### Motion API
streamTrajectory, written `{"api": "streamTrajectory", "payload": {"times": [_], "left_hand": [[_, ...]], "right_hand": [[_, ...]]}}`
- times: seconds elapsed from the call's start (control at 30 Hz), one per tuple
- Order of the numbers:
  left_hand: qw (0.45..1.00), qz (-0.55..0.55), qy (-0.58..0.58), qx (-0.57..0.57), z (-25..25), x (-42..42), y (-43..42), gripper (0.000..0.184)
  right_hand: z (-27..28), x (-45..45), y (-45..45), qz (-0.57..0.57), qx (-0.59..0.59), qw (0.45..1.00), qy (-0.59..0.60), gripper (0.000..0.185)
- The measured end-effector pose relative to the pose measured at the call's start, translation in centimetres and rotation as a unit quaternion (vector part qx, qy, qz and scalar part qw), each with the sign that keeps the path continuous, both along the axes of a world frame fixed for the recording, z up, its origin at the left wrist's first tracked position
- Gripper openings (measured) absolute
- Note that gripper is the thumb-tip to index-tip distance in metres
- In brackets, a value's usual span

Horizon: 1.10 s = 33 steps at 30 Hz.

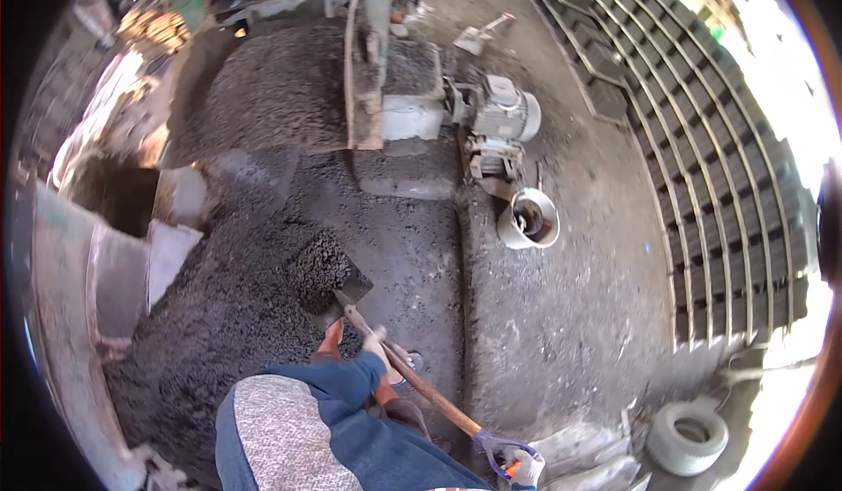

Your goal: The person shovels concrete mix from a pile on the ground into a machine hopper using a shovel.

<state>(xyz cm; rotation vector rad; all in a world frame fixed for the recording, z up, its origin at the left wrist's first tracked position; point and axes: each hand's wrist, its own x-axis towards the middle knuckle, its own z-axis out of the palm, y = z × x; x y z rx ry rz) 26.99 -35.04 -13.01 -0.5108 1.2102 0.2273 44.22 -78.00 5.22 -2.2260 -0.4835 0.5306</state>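
I hold a long shovel (430, 394) with a wooden shaft and a blue D-shaped grip. My left hand (375, 344), in a pale glove, is closed around the lower shaft near the blade socket. At the bottom right my right hand (526, 469), also gloved, is closed on the D-grip. The metal blade carries a heap of dark, crumbly mix (320, 267); its bare corner shows at the right. Around and beyond it spreads a larger pile of the same dark mix (228, 289). My feet are partly visible below the blade.
A grey electric motor (507, 112) stands ahead, with a white bucket (529, 219) near it. A groove edge runs along the floor. Metal racks (675, 140) hold dark blocks at right. An old tire (687, 438) lies lower right; a small shovel (478, 36) lies farther off.
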Motion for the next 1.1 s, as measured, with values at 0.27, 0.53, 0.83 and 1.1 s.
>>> {"api": "streamTrajectory", "payload": {"times": [0.27, 0.53, 0.83, 1.1], "left_hand": [[0.984, -0.078, 0.139, 0.079, -2.9, -3.6, 1.0, 0.029], [0.957, 0.057, 0.062, 0.277, 14.9, -8.1, 14.7, 0.017], [0.795, 0.154, -0.228, 0.541, 36.8, -2.5, 42.4, 0.021], [0.765, 0.143, -0.365, 0.511, 32.6, -5.2, 46.0, 0.019]], "right_hand": [[4.9, 4.2, 2.9, -0.174, -0.032, 0.961, 0.213, 0.016], [-7.2, 6.9, 4.2, 0.148, -0.129, 0.973, 0.120, 0.006], [13.7, 0.5, 37.3, -0.043, 0.429, 0.900, 0.065, 0.017], [17.5, -6.1, 42.6, 0.169, 0.098, 0.815, -0.545, 0.028]]}}
